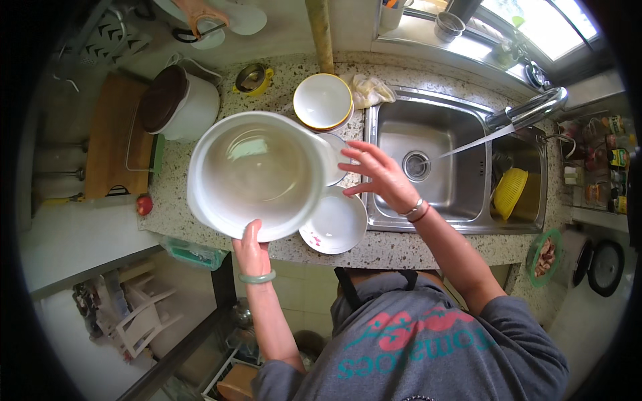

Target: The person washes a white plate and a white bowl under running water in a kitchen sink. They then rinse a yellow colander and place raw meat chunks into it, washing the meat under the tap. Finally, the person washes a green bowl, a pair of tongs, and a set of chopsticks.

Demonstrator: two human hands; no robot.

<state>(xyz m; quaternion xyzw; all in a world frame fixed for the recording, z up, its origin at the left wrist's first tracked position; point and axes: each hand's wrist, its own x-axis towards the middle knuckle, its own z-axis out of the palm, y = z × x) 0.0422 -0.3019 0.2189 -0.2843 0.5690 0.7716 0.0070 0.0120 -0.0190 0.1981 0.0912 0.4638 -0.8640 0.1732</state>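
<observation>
A large white bowl (257, 167) hangs tilted over the counter, its hollow inside facing me. My left hand (250, 248) grips its near rim, thumb on the inner wall and the other fingers hidden beneath. Close to the bowl's right edge is my right hand (380, 177), fingers spread and curved, holding nothing. A white plate with a pink pattern (338, 224) lies on the counter below that hand. Another white dish (338, 150) is partly hidden behind the bowl and fingers. Farther back sit stacked white bowls with a yellow rim (323, 100).
Water runs from the faucet (535, 107) into the steel sink (428, 127). A yellow basket (511, 192) leans in the smaller basin. A white container with a brown lid (190, 103), a yellow-handled cup (253, 79), a cloth (371, 90) and an apple (144, 204) stand around the speckled counter.
</observation>
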